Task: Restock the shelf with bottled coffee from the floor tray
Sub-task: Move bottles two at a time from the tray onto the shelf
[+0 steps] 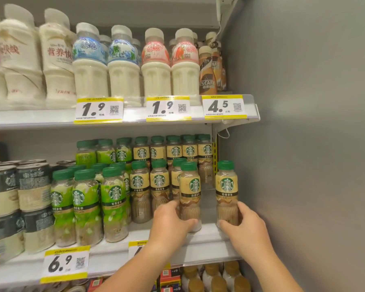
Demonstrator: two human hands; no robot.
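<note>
Two coffee bottles with green caps and cream labels stand at the front right of the middle shelf (207,239). My left hand (171,223) is wrapped around the lower part of the left bottle (190,186). Its twin, the right bottle (227,184), stands at the shelf's right end, and my right hand (246,226) grips its base. Both bottles are upright with their bases on or just above the shelf. More cream-label bottles (159,180) fill the rows behind and to the left. The floor tray is out of view.
Green-label bottles (114,197) and dark cans (33,186) stand further left on the same shelf. White milk drinks (122,62) fill the shelf above. A grey side wall (303,144) bounds the shelf on the right. More bottles (213,277) sit on the shelf below.
</note>
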